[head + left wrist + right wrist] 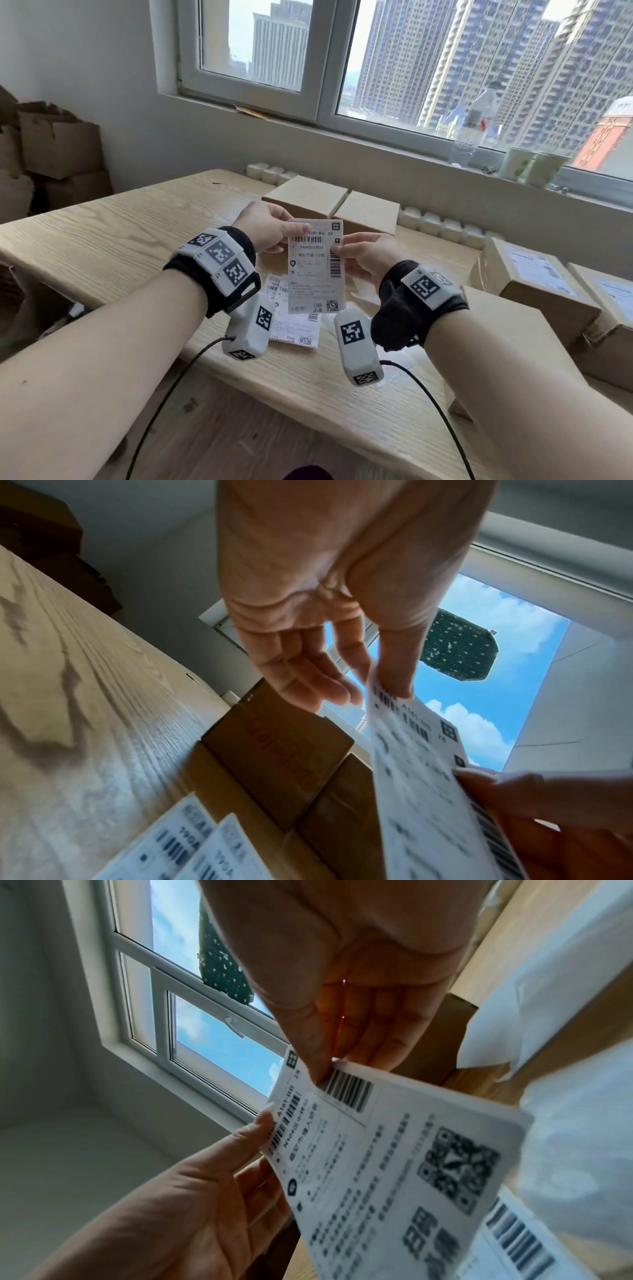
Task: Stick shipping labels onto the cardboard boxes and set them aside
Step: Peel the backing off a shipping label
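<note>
Labels point(294, 322) lie loose on the bench point(102, 240) nearest to us, a few printed sheets just under our wrists, kept within reach for the boxes not yet done. Above them we hold one shipping label point(315, 267) upright in the air, print toward us. Our left hand point(263, 229) pinches its upper left corner between thumb and forefinger, the other fingers point(308, 674) hanging relaxed behind the sheet. Our right hand point(366, 260) pinches the right edge by the side barcode, thumb on the print. We judge this two-handed hold at an edge serves to start the backing apart from the sticky face, though no peel line shows yet.

Beyond the label two plain cardboard boxes point(332, 202) sit side by side on the bench, tops bare, likely the next to be labelled. To our right stand further boxes point(534, 277) already bearing labels, apparently the set-aside group, with one plain box point(507, 329) nearer us. Farthest off, the windowsill point(394, 137) carries a bottle point(472, 130) and paper cups point(531, 166).
</note>
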Available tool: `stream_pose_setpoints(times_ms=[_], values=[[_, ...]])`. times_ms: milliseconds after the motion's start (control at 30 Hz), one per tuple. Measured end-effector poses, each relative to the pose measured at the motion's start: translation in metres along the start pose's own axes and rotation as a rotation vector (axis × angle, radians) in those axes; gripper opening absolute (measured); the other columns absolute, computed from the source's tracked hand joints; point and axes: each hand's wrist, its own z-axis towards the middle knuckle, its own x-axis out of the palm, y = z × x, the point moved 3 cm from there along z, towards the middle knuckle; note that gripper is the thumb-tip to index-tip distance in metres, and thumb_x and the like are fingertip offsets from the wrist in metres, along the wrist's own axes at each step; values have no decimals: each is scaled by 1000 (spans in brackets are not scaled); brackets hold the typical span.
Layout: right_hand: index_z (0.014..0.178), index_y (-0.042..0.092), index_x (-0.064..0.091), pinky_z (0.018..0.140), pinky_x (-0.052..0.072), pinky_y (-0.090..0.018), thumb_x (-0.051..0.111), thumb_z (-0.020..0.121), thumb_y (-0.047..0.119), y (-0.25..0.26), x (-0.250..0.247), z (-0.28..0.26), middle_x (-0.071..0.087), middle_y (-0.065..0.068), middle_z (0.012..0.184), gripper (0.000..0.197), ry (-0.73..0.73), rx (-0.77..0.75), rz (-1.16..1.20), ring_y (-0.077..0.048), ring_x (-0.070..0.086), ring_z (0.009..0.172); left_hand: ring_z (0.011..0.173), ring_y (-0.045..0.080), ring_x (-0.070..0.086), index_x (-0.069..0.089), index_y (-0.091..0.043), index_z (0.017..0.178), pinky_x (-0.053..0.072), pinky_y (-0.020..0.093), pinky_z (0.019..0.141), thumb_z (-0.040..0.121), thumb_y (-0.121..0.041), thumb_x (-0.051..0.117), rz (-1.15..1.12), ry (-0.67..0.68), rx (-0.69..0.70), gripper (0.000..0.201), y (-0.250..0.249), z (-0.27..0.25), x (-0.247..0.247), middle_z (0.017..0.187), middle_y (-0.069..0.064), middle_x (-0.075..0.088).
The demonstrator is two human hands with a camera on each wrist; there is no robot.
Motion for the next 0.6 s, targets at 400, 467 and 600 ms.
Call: stream_pose_setpoints(times_ms=[400, 467, 600], values=[[92, 4, 66, 61, 54, -25, 66, 84, 7, 2, -65, -32, 73, -8, 87, 8, -73, -44, -21, -17, 69, 74, 56, 9, 58, 60, -9, 92, 51, 15, 45, 84, -27, 67, -133, 100, -1, 20, -26, -17, 47, 86, 9, 70], [89, 6, 66, 61, 53, -25, 67, 84, 7, 1, -75, -36, 73, -7, 86, 6, -100, -50, -27, -16, 68, 73, 58, 10, 59, 58, -10, 84, 53, 16, 48, 83, -23, 69, -168, 97, 13, 16, -31, -22, 52, 80, 7, 68], [89, 7, 66, 59, 51, -23, 66, 85, 8, -2, -91, -46, 72, -6, 86, 4, -120, -52, -36, -16, 66, 74, 61, 13, 63, 58, -8, 87, 57, 20, 53, 87, -17, 64, -217, 140, 0, 11, -37, -30, 62, 86, 12, 69]])
